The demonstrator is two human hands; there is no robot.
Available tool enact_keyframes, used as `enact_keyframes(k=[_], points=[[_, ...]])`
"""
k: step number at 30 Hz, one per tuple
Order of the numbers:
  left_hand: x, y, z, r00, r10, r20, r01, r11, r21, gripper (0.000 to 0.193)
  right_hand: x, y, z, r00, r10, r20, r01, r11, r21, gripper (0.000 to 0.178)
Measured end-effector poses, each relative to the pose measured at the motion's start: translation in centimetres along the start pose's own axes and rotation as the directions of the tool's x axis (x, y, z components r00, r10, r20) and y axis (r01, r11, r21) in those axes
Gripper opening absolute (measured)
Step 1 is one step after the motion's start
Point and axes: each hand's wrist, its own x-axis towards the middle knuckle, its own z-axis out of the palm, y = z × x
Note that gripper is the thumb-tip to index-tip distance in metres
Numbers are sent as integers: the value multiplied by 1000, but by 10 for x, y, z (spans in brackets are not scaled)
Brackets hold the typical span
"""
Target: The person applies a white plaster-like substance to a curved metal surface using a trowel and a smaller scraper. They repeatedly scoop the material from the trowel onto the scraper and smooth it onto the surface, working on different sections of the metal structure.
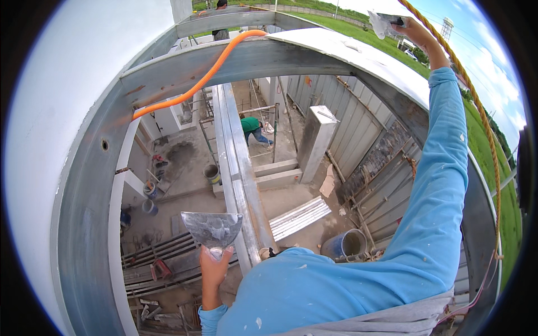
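My left hand (215, 275) is closed round the handle of a wide putty knife (212, 228). Its grey, smeared blade points up and away from me, over the drop beside a narrow metal plank (228, 162). Stretched out to the far right, my right hand (417, 35) grips a second putty knife (397, 21). White paste (381, 27) clings to that blade, above the white ledge (364, 53). Both handles are mostly covered by my fingers. Pale specks dot my blue sleeves.
Steel beams (235, 63) frame the opening, and an orange corrugated conduit (196, 92) crosses one. A yellow rope (486, 112) hangs beside my right arm. Far below, a person in green (251, 124) bends near scaffolding; a bucket (343, 245) stands there. Another person (220, 35) is farther off.
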Motion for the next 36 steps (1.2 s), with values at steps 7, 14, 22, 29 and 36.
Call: enact_keyframes(k=[7,14,22,29,36], points=[[38,81,7,964,-27,266,184,789,-587,41,-116,-210,106,955,-145,-259,281,156,947,34],[47,118,-21,926,121,359,142,766,-627,43,-260,-424,174,658,-432,-617,642,-106,759,29],[-8,112,-53,958,287,-22,-272,878,-393,55,-284,-492,200,406,-599,-690,651,-340,678,31],[-70,90,-88,991,-5,-130,-22,977,-210,54,-297,-529,236,252,-771,-585,719,-255,646,31],[-131,61,-64,872,-94,-481,-163,870,-465,43,-365,-555,332,349,-908,-231,515,-19,857,34]])
